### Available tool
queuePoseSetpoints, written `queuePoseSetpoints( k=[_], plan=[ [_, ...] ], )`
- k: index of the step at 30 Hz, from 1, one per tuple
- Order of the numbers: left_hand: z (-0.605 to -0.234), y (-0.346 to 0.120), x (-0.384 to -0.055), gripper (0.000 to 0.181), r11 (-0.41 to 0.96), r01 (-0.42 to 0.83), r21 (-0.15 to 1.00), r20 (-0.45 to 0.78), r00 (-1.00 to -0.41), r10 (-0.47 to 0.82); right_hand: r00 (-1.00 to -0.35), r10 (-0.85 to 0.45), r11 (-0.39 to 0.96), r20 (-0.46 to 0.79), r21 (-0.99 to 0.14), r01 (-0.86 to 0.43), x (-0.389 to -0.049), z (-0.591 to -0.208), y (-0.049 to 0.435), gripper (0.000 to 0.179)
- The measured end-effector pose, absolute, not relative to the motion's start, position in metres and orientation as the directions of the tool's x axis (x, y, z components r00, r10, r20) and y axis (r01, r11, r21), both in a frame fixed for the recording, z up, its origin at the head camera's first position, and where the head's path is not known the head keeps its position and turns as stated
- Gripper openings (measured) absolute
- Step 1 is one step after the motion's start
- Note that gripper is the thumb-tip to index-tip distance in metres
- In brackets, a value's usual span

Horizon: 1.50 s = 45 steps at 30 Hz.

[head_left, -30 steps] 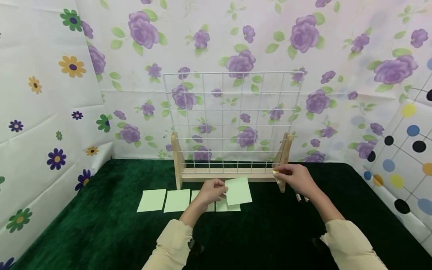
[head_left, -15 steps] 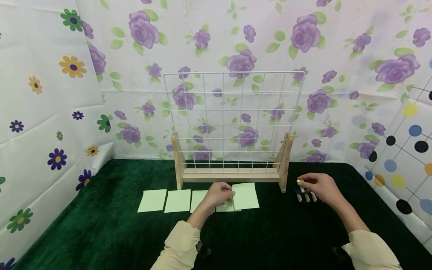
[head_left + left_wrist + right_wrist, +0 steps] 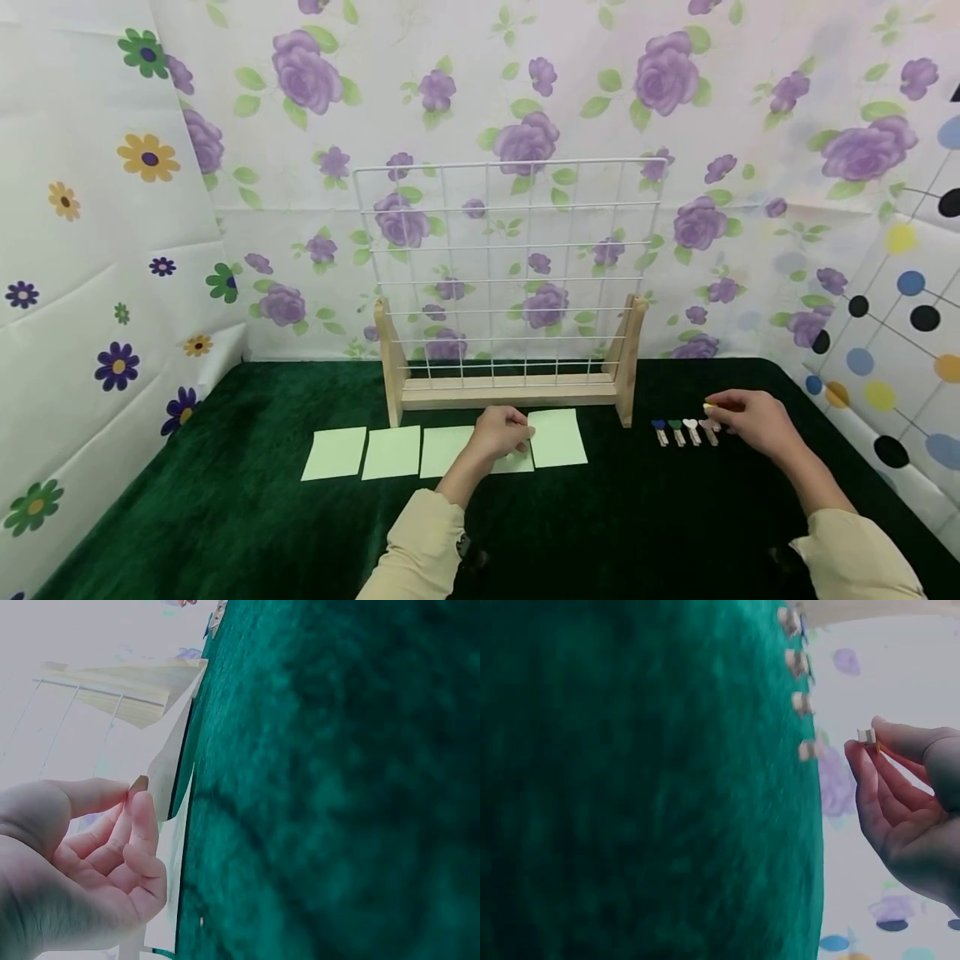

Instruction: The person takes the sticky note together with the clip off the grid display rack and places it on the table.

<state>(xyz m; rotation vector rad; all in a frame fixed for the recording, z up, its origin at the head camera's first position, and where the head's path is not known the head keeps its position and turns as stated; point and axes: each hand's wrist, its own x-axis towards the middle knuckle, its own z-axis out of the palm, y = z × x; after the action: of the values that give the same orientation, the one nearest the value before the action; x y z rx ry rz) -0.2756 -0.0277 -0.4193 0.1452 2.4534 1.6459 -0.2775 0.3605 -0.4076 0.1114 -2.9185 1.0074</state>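
My left hand (image 3: 498, 433) pinches the left edge of a pale green square paper (image 3: 557, 437), at the right end of a row of similar papers (image 3: 334, 453). In the left wrist view, thumb and forefinger meet on the corner of this paper (image 3: 166, 761). Over on the right, my right hand (image 3: 753, 423) pinches a small wooden clothespin with a yellow top (image 3: 709, 406). That clothespin (image 3: 867, 737) is seen end-on in the right wrist view, above the cloth. Beside it lie several mini clothespins (image 3: 677, 432) with blue, green, white and pinkish tops.
A white wire grid (image 3: 510, 246) stands upright in a wooden base (image 3: 510, 392) behind the papers. Dark green cloth (image 3: 247, 517) covers the table. Floral sheets (image 3: 750, 100) hang behind and at the sides.
My right hand has moved right with the yellow clothespin, from the stand's right leg to the clothespin row. My left hand has shifted the paper right and slightly down, beside the others.
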Motion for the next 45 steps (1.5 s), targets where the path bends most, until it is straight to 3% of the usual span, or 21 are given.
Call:
queuePoseSetpoints(
  k=[9, 15, 23, 32, 39, 45],
  plan=[
    [-0.419, -0.017, -0.278, 0.007, 0.43, 0.002, 0.903, -0.09, -0.977, 0.192, -0.997, -0.053, 0.795, 0.057, -0.602, -0.076, -0.28, -0.416, 0.382, 0.039],
    [-0.417, -0.013, -0.279, 0.005, 0.488, 0.013, 0.873, -0.084, -0.981, 0.176, -0.999, -0.036, 0.759, -0.021, -0.651, -0.014, -0.281, -0.42, 0.393, 0.043],
    [-0.418, -0.014, -0.281, 0.014, 0.587, 0.054, 0.808, -0.06, -0.983, 0.173, -0.998, -0.041, 0.714, -0.047, -0.7, 0.004, -0.285, -0.427, 0.395, 0.045],
    [-0.419, -0.014, -0.281, 0.007, 0.57, 0.058, 0.82, -0.06, -0.981, 0.186, -0.997, -0.06, 0.712, -0.044, -0.702, -0.012, -0.286, -0.429, 0.394, 0.041],
    [-0.416, -0.017, -0.28, 0.029, 0.521, 0.048, 0.852, -0.077, -0.974, 0.215, -0.997, -0.05, 0.718, -0.057, -0.696, 0.004, -0.287, -0.429, 0.394, 0.044],
    [-0.41, -0.024, -0.28, 0.024, 0.549, 0.076, 0.832, -0.057, -0.973, 0.222, -0.997, -0.052, 0.719, -0.056, -0.695, 0.001, -0.288, -0.429, 0.392, 0.048]
  ],
)
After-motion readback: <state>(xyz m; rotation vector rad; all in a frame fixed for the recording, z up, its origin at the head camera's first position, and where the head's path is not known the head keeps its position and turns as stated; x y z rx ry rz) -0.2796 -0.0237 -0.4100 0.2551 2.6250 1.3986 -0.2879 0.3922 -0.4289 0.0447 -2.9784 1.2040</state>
